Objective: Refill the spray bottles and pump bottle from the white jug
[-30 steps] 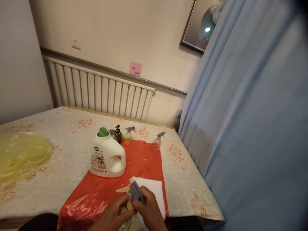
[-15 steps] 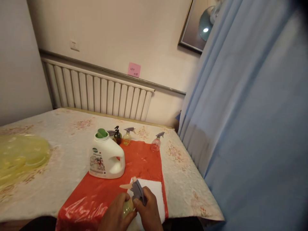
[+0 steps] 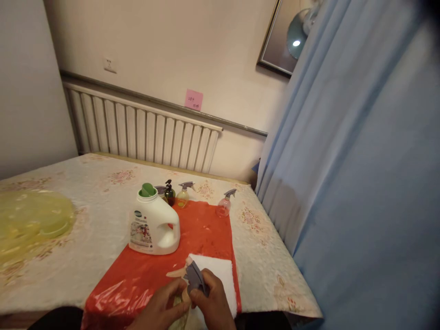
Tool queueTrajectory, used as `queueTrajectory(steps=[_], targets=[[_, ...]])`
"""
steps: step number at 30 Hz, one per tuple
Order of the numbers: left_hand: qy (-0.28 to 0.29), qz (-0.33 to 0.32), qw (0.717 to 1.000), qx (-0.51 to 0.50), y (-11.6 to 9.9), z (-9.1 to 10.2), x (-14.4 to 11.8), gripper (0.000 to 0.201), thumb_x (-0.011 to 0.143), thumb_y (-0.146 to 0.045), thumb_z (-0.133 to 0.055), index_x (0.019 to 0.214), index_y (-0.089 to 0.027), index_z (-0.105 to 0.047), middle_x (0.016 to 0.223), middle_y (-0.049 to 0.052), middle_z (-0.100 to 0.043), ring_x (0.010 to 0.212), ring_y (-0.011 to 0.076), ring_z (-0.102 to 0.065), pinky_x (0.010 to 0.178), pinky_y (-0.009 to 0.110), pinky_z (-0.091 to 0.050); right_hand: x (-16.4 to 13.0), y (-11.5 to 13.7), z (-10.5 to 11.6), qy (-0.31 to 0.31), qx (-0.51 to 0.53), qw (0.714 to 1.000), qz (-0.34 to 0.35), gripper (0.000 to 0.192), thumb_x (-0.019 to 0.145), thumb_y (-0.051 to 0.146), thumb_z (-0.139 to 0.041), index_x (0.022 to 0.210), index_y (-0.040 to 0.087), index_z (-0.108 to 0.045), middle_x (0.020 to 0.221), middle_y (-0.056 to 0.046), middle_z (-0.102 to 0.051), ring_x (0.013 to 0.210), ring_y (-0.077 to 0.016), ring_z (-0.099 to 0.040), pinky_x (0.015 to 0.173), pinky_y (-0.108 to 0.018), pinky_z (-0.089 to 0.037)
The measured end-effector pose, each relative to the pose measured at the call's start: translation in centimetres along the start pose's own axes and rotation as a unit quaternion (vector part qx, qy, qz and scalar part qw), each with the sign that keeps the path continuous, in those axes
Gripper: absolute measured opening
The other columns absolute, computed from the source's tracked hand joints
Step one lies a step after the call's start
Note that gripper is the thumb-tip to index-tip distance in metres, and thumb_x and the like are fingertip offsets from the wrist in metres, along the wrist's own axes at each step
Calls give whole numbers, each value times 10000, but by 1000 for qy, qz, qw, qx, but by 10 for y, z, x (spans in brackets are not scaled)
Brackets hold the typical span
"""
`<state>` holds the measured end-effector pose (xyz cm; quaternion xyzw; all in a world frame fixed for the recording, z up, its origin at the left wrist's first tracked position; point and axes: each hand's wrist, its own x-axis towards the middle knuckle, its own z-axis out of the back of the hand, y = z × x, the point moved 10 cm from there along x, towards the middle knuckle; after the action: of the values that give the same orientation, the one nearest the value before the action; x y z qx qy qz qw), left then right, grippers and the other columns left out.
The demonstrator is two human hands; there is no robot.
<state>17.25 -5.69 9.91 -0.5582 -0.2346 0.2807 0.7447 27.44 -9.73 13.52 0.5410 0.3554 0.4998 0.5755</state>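
At the bottom of the view my left hand (image 3: 161,308) wraps the body of a small clear spray bottle (image 3: 179,306) with yellowish liquid. My right hand (image 3: 213,305) grips its grey trigger head (image 3: 195,277), which points up and left. Both hands hover over a folded white cloth (image 3: 220,275) lying on a red plastic sheet (image 3: 202,233). The bottle's lower part is hidden by my hands and the frame edge.
A white detergent jug (image 3: 154,225) with a green cap stands on the red sheet. Behind it are small spray bottles (image 3: 183,195), a dark pump bottle (image 3: 168,192) and a pink-tinted sprayer (image 3: 224,205). A yellow plastic bag (image 3: 30,224) lies left. Blue curtain (image 3: 360,183) hangs right.
My hands stay on the spray bottle; the trigger head has turned slightly and my left hand's grip has shifted. The view has swayed a little.
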Motion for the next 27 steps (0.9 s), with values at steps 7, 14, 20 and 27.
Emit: queueTrajectory(steps=[7, 14, 20, 27], targets=[[-60, -22, 996, 58, -1, 5, -3, 317, 791, -464, -649, 985, -213, -640, 990, 59, -700, 956, 257, -634, 882, 335, -492, 0, -3, 4, -30, -22, 999, -11, 35, 711, 205, -542, 722, 210, -510, 690, 30, -497, 637, -155, -497, 577, -246, -404], [-153, 34, 976, 152, 5, 18, -7, 295, 809, -495, -632, 914, -220, -629, 960, 72, -690, 906, 256, -640, 826, 360, -494, 1, 1, 8, -62, -67, 996, -2, 47, 696, 176, -534, 701, 209, -501, 707, 30, -484, 693, -163, -464, 637, -265, -379], [-84, 5, 990, 113, -5, 10, -3, 318, 851, -508, -567, 850, -195, -619, 848, 46, -694, 798, 220, -623, 731, 303, -469, 0, 0, 4, -41, -34, 999, 0, 26, 702, 183, -533, 719, 203, -528, 703, 27, -491, 677, -161, -469, 616, -259, -388], [-17, 0, 998, 53, -13, -1, -3, 297, 914, -447, -481, 878, -195, -635, 902, 35, -717, 857, 208, -633, 772, 281, -478, 0, -2, 1, -22, 2, 1000, -1, 41, 720, 224, -559, 725, 202, -524, 673, 43, -485, 616, -141, -470, 567, -241, -397]])
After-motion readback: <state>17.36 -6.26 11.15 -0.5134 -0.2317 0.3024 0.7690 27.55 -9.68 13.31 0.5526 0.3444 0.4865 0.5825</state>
